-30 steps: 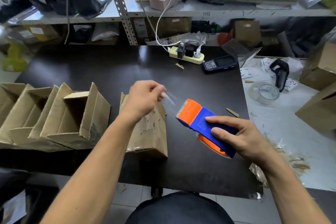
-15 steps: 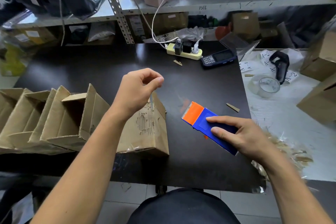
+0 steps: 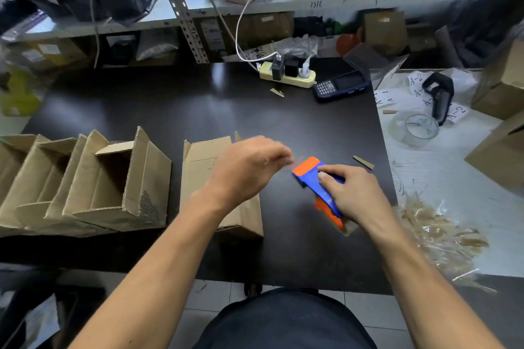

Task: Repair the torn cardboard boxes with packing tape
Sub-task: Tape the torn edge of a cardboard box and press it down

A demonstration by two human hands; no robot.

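My right hand [image 3: 351, 193] grips a blue and orange tape dispenser [image 3: 310, 177] just above the dark table [image 3: 198, 105], its orange blade end pointing up-left. My left hand [image 3: 246, 170] hovers over a small cardboard box [image 3: 198, 161] lying on the table. Its curled fingertips are blurred and sit right at the dispenser's blade end. Whether they pinch tape is not clear. To the left stands a row of several open cardboard boxes [image 3: 141, 178], leaning on one another.
A clear tape roll [image 3: 416, 127] and a black scanner [image 3: 439, 93] lie on the white surface at right, near more boxes [image 3: 499, 85]. Tape scraps [image 3: 433, 224] pile by the table's right edge. A power strip [image 3: 286, 76] and a handheld terminal [image 3: 340, 85] sit at the back.
My left hand has swung right from above the box to the dispenser's blade end. The box now lies with a different face up. The dispenser has stayed in my right hand.
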